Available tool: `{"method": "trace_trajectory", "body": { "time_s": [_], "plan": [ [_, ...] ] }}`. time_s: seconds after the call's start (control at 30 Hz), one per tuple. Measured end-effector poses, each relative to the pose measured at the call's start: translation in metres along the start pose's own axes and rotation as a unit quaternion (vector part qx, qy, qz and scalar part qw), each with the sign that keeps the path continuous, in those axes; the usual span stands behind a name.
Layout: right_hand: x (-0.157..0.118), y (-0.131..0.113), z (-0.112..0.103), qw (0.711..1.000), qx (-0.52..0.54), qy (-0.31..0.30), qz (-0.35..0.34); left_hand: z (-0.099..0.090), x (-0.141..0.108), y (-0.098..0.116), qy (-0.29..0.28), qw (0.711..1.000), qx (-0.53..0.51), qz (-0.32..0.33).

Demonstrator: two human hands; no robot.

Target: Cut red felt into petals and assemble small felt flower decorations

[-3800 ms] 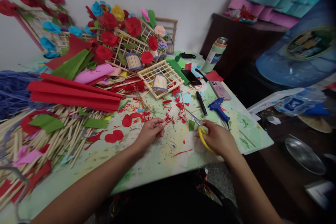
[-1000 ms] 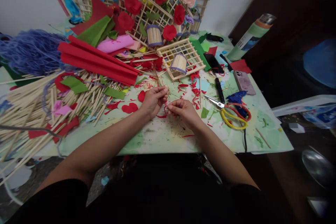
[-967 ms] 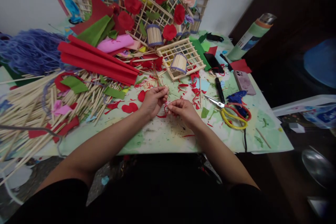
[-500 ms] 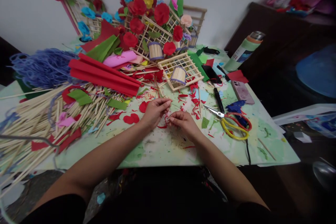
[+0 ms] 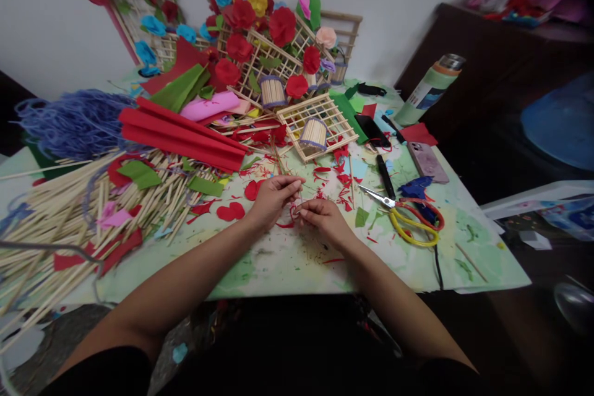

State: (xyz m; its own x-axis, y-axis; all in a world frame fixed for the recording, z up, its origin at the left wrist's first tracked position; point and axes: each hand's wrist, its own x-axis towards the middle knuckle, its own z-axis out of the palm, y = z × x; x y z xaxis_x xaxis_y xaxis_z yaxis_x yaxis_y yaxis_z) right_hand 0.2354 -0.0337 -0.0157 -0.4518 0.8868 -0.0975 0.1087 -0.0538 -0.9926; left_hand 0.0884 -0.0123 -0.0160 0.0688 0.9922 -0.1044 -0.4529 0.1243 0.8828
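Observation:
My left hand (image 5: 277,198) is closed in a pinch over the middle of the table, on something too thin to make out. Close to its right, my right hand (image 5: 325,218) also pinches something small at its fingertips. A thin red strip (image 5: 293,213) shows between the two hands. Red paper petals (image 5: 231,211) lie left of my left hand. Thin brown stems (image 5: 277,158) lie just beyond the fingers. Scissors (image 5: 413,218) with yellow and red handles rest to the right of my right hand, blades apart.
Bamboo sticks (image 5: 97,198), blue yarn (image 5: 74,120) and folded red paper (image 5: 180,134) fill the left side. Lattice frames with paper flowers (image 5: 282,26) lean at the back. A small lattice (image 5: 318,127), phone (image 5: 427,163), black marker (image 5: 385,176) and bottle (image 5: 429,90) stand or lie rightward.
The view has shifted slightly. Both hands stay close together in nearly the same pinched pose, with only small finger movement.

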Motion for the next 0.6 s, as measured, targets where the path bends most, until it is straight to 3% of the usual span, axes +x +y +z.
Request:
{"method": "trace_trajectory", "body": {
  "time_s": [0.13, 0.37, 0.6],
  "plan": [
    [-0.001, -0.001, 0.0, 1.0, 0.014, 0.016, 0.013, -0.001, 0.004, 0.005, 0.04, 0.999, -0.03, 0.015],
    [-0.004, -0.007, -0.002, 0.99, 0.119, -0.01, 0.079, -0.014, 0.018, 0.013, 0.095, 0.991, -0.089, 0.038],
    [-0.005, -0.008, -0.003, 0.982, 0.159, -0.025, 0.096, -0.017, 0.02, 0.017, 0.099, 0.988, -0.116, 0.038]
  ]
}}
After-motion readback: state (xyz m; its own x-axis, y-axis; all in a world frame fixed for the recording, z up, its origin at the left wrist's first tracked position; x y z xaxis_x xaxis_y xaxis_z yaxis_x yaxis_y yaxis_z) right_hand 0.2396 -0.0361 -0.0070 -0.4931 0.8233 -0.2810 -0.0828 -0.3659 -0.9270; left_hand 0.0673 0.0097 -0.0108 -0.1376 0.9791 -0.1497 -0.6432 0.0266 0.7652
